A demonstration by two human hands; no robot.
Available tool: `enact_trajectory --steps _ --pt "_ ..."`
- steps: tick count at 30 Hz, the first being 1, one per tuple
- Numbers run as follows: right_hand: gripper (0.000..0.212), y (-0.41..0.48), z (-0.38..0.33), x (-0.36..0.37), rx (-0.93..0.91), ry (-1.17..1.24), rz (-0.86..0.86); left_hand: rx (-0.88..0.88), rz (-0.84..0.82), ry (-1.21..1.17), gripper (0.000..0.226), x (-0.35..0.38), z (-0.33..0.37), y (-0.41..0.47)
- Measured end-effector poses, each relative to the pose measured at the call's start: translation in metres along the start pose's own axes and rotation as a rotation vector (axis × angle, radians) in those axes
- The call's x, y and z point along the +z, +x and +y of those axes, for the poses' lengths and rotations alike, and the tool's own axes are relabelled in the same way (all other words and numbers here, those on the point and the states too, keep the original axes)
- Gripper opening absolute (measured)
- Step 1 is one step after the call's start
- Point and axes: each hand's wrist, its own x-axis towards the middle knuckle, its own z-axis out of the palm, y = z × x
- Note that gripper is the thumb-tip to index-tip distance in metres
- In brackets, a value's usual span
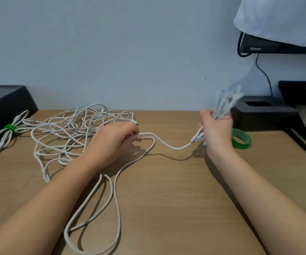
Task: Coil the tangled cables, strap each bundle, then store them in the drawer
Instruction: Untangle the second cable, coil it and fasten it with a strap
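Two bare arms
The left hand and right hand are bare too, and both forearms are bare all along.

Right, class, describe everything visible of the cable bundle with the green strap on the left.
The strapped bundle is a white cable folded into long loops, cinched at its middle by a green strap so the loops fan out at both ends. It lies flat at the far left of the wooden desk, beside a dark box. Strands of the tangled pile reach its right side.
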Motion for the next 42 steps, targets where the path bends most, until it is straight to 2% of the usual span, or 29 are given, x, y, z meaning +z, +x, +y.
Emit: enact_trajectory --steps 2,5,8,11,14,17,23,25,27,30,35,38,42 --pt "0.018 -0.003 0.0 0.002 -0.01 -0.289 -0.175 0.021 0.077 0.0 0.027 0.001 0.004 0.002" --pt "0.026 -0.011 -0.006 0.007 -0.037 -0.542 -0.482 0.014 0.199 0.044 0.029 0.0 0.009 0.006" --pt "0.028 -0.022 -0.012 0.012 -0.07 -0.658 -0.726 0.041 0.25 0.034 0.029 -0.002 0.012 0.012" --pt "0.037 -0.029 -0.009 0.016 0.043 -0.661 -0.877 -0.02 0.256 -0.043 0.034 -0.007 0.016 0.016" --pt "0.049 -0.033 -0.004 0.017 0.264 -0.514 -0.978 -0.149 0.266 -0.163 0.043 -0.01 0.017 0.016" --pt "0.049 -0.035 -0.002 0.016 0.522 -0.277 -1.06 -0.091 0.309 -0.158 0.042 -0.012 0.019 0.018" --pt "0.066 -0.033 -0.004 0.011 0.719 -0.005 -1.156 0.036 0.354 -0.081 0.04 -0.017 0.014 0.02" --pt "0.073 -0.034 -0.004 0.01 0.71 -0.019 -1.254 0.048 0.317 -0.068 0.041 -0.014 0.014 0.022" --pt "0.072 -0.037 -0.004 0.011 0.706 -0.072 -1.359 0.042 0.272 -0.087 0.04 -0.011 0.015 0.024" --pt "0.042 -0.037 -0.001 0.012 0.74 -0.106 -1.421 0.008 0.219 -0.135 0.042 -0.008 0.017 0.025" --pt "0.011 -0.033 0.008 0.012 0.646 0.137 -1.487 -0.199 0.07 -0.235 0.052 -0.005 0.022 0.023" --pt "0.012 -0.031 0.011 0.012 0.505 0.239 -1.478 -0.212 0.06 -0.278 0.036 -0.001 0.022 0.02" --pt "0.027 -0.028 0.011 0.013 0.352 0.376 -1.382 -0.322 0.114 -0.406 0.01 0.005 0.016 0.015"
